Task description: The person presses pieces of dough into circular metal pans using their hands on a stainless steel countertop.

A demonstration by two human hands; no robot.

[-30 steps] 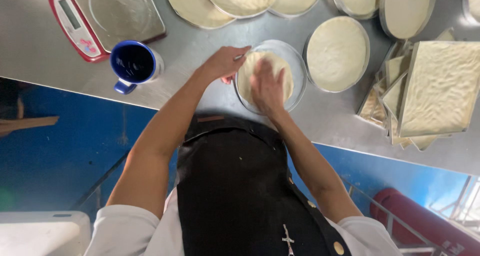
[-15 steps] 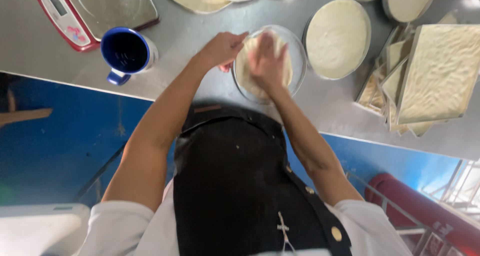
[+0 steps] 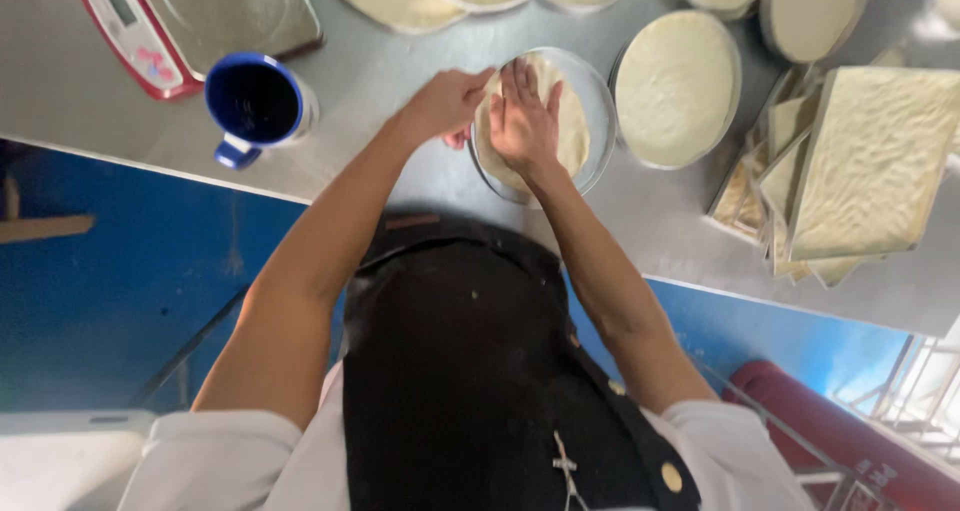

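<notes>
Head view: a round metal pan (image 3: 598, 99) sits on the steel counter (image 3: 380, 81) straight ahead of the person, holding a pale sheet of dough (image 3: 574, 123). The dough is slightly oval, its long axis running from the near-left rim toward the far-right rim, so it points away and a little right. The right hand (image 3: 524, 119) lies flat on the dough, fingers spread wide and straight, gripping nothing. The left hand (image 3: 450, 103) is loosely curled at the pan's left rim, fingertips touching the dough's edge; whether it pinches the edge cannot be told.

A blue mug (image 3: 254, 103) stands well left of the pan, a red scale (image 3: 180, 16) behind it. Another dough-lined round pan (image 3: 676, 87) sits just beside on the right, with rectangular dough trays (image 3: 868, 161) further right.

Compared with half a second ago, the right hand has moved slightly toward the dough's left part, and the left hand remains at the rim.
</notes>
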